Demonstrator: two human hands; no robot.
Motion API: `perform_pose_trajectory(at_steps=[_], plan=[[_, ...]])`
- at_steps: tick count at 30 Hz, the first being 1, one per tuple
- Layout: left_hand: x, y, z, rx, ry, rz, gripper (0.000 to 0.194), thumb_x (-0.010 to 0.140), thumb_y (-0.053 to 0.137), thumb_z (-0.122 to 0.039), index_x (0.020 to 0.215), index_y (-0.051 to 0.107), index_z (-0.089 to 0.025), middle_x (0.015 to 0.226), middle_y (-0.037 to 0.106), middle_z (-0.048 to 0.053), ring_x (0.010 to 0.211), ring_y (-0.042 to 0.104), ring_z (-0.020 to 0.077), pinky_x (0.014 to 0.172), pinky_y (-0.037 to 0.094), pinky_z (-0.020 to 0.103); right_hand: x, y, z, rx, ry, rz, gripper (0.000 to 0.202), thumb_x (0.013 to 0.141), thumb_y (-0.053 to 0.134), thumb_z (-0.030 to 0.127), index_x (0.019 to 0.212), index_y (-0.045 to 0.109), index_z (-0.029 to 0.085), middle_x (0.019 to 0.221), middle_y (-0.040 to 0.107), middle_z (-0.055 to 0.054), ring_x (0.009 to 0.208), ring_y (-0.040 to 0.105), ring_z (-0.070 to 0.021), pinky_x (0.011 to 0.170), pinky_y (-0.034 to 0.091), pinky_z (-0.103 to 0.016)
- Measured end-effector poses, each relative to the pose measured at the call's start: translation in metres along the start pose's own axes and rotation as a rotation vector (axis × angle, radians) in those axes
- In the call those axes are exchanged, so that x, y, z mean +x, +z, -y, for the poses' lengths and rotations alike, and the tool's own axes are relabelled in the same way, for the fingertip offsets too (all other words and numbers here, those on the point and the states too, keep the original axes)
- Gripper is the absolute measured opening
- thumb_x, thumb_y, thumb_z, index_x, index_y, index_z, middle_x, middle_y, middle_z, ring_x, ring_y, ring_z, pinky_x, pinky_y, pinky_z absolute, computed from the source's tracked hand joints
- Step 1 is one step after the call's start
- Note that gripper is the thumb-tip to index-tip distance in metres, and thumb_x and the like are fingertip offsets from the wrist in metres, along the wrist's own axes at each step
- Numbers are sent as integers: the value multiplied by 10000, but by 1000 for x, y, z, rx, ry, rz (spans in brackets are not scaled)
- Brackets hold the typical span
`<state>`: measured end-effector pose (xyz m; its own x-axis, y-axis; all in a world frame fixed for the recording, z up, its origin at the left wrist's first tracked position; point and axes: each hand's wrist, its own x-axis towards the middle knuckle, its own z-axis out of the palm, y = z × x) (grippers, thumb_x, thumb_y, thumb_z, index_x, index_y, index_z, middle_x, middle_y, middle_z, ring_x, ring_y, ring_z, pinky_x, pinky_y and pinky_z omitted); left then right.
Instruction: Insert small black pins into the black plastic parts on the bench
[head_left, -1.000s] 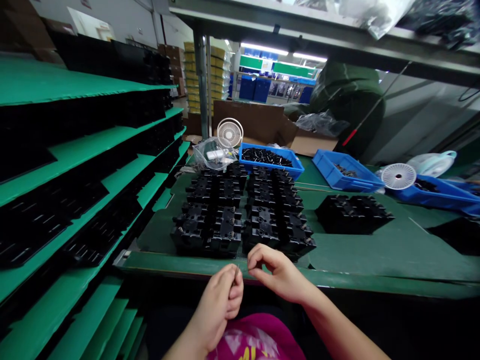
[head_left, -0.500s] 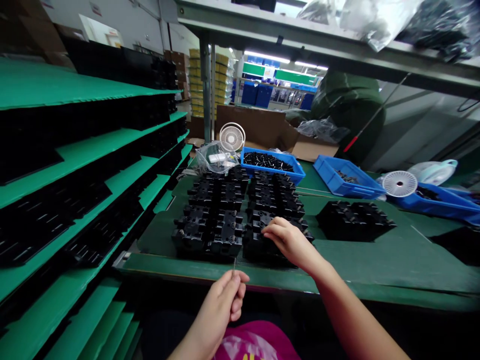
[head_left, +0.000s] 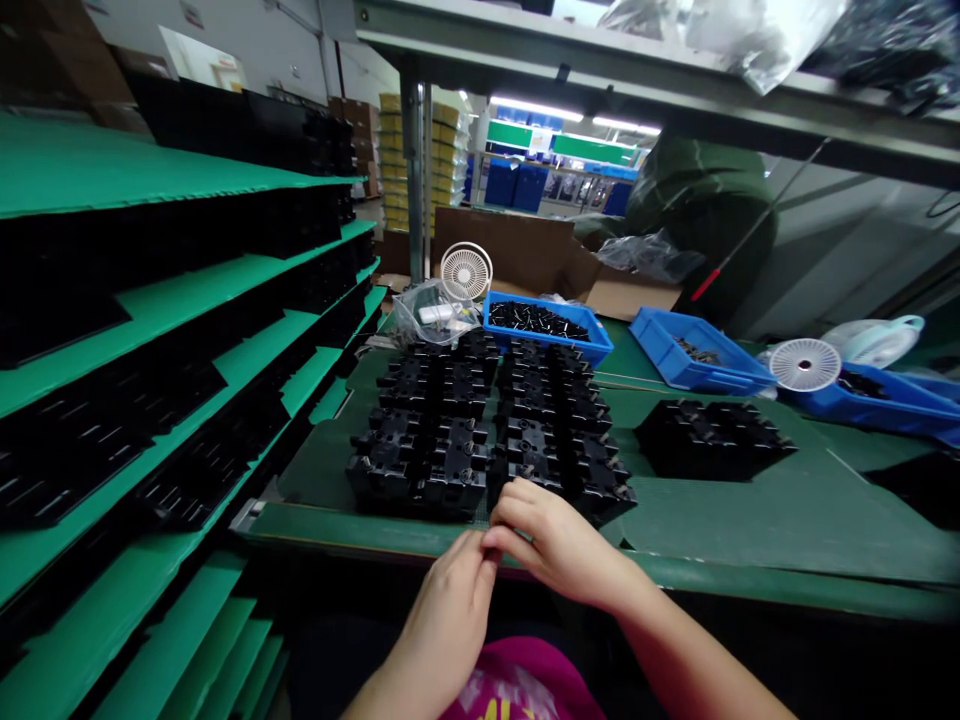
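- Knuckles up, the left hand has its fingers bent inward, their tips covered by the right hand; I cannot tell whether they grip anything.
- Right hand is curled, thumb and forefinger drawn together against the left fingertips; whatever may lie between them is hidden, so its grip cannot be told.
- Just beyond the right hand stands a group of black moulded parts, small metal bits showing on top; the knuckles overlap its near end in view, and touch cannot be judged.
- Ahead of the left hand, beside that group, stands a matching black cluster.
- Off to the right hand's right, well apart, sits a separate black block.
- Both hands are at the near edge of a green bench.
- Farther beyond the hands, behind the groups, a blue bin holds small black pieces.
- Left of the left hand rise green shelf sheets.
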<state>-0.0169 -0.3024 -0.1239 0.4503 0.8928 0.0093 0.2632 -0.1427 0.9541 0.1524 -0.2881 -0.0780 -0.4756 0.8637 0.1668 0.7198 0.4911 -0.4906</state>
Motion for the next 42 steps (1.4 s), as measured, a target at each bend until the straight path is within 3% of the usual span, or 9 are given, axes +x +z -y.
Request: perform_pose_trajectory(at_steps=[5, 13, 17, 21, 28, 32, 36, 39, 42], plan=[[-2, -2, 0, -68, -113, -56, 225, 887, 444, -351, 1051, 555, -246, 981, 647, 50, 900, 580, 208, 800, 420, 317, -3, -1, -9, 138, 56, -61, 230, 925, 488, 329, 775, 578, 180, 754, 558, -15, 732, 504, -130, 656, 382, -244], [0, -5, 5, -96, -164, -157, 229, 850, 515, -424, 796, 554, -204, 694, 553, -18, 609, 477, 123, 583, 366, 244, -8, -1, -11, 286, 58, -87, 125, 890, 556, 278, 823, 613, 188, 787, 604, -11, 749, 552, -124, 680, 411, -233], [-1, -4, 1, -569, -297, -40, 359, 884, 439, -484, 746, 540, -168, 655, 512, -15, 533, 423, 76, 501, 336, 206, -10, -4, -11, 309, -5, -109, 133, 912, 513, 269, 864, 607, 189, 827, 607, -36, 777, 555, -135, 698, 433, -250], [-1, 1, -1, -1151, -527, 107, 301, 846, 547, -458, 815, 508, -161, 607, 345, -73, 439, 235, 13, 379, 131, 135, -8, -8, -11, 281, -62, -123, 134, 922, 492, 255, 894, 606, 190, 846, 601, -54, 806, 545, -146, 722, 445, -264], [1, -8, 4, -1364, -523, 129, 266, 874, 537, -388, 772, 506, -144, 533, 260, -93, 407, 150, 9, 346, 95, 113, -2, -11, -8, 322, -181, -23, 172, 935, 443, 194, 899, 611, 196, 884, 590, -62, 879, 541, -149, 788, 448, -277], [0, -12, 3, -1223, -449, 211, 295, 889, 495, -411, 767, 521, -144, 496, 315, -89, 399, 163, 15, 345, 118, 123, 0, -15, -8, 399, -197, 1, 108, 907, 513, 199, 902, 621, 192, 877, 608, -52, 865, 559, -142, 782, 458, -271], [1, -16, 4, -722, -294, 173, 306, 889, 475, -427, 911, 560, -134, 503, 476, -56, 386, 289, 28, 361, 220, 143, 3, -9, -9, 402, -132, -22, 107, 896, 538, 244, 902, 629, 186, 859, 616, -47, 819, 569, -142, 740, 462, -269], [3, -29, 5, -451, -211, 179, 287, 872, 499, -399, 1011, 537, -151, 554, 574, -31, 411, 403, 58, 392, 314, 163, 7, 0, -9, 411, -86, -61, 118, 884, 556, 279, 865, 627, 187, 834, 614, -42, 779, 573, -145, 714, 461, -272], [5, -46, 2, -306, -161, 121, 216, 858, 518, -355, 959, 543, -167, 640, 623, -12, 486, 493, 84, 444, 374, 185, 15, 6, -7, 427, -55, -96, 112, 872, 573, 290, 834, 616, 194, 821, 604, -38, 765, 570, -150, 702, 456, -277]])
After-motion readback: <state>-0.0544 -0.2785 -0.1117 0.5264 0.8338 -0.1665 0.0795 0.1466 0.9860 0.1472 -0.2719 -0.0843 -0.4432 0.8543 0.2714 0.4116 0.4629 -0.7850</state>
